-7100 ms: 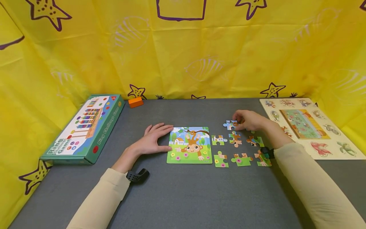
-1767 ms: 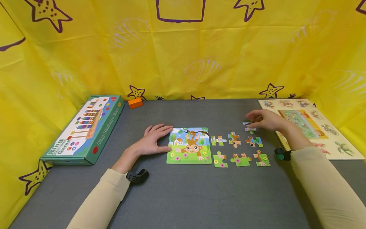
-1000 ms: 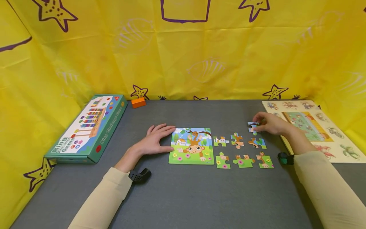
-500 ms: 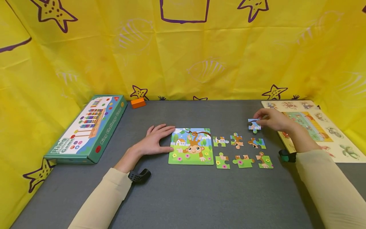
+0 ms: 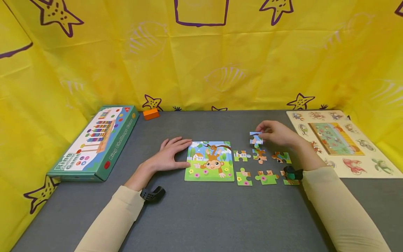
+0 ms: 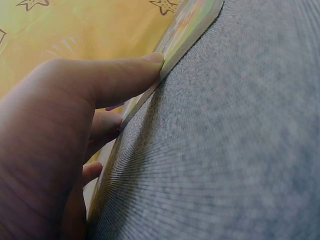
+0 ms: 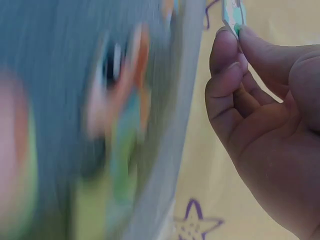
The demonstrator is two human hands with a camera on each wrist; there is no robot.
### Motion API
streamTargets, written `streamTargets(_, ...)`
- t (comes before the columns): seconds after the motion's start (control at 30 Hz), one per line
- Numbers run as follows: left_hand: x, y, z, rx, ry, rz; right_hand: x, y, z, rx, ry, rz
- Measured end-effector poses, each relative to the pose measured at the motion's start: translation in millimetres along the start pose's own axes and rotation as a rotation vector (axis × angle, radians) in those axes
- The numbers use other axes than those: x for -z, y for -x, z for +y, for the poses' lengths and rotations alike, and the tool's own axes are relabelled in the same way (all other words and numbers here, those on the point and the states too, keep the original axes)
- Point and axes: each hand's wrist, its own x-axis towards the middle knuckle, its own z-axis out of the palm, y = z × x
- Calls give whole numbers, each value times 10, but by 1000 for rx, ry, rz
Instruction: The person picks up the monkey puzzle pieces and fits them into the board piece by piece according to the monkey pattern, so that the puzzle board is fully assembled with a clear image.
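My left hand (image 5: 170,154) lies flat on the table with fingers spread, at the left edge of a square monkey picture puzzle (image 5: 209,164). In the left wrist view the thumb (image 6: 130,77) presses against the side of that puzzle. My right hand (image 5: 278,133) pinches a blue puzzle piece (image 5: 255,139) between thumb and fingertips, upright, above the loose pieces. A middle piece with part of the monkey's face (image 5: 259,156) lies just below it. The right wrist view shows only the lower end of the pinched piece (image 7: 234,12).
Several loose puzzle pieces lie in two rows right of the puzzle, including a house piece (image 5: 240,155) and a corner piece (image 5: 244,177). A sea-animal board (image 5: 343,168) stands at right, a game box (image 5: 91,143) at left, and an orange block (image 5: 151,113) behind.
The right hand picked the blue piece up at the upper right and carried it left. Another blue piece that lay at the upper middle is gone from there. The left hand stayed in place.
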Motion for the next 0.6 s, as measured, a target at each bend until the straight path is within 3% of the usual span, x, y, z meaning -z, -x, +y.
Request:
streamTargets(0.17, -12, -5, -1, -5, -10, 6, -196, -110, -133, 1, -50, -35)
streamTargets(0.6, -1, -7, -16, -7, -1, 3, -520, -363, -468, 31, -42, -98)
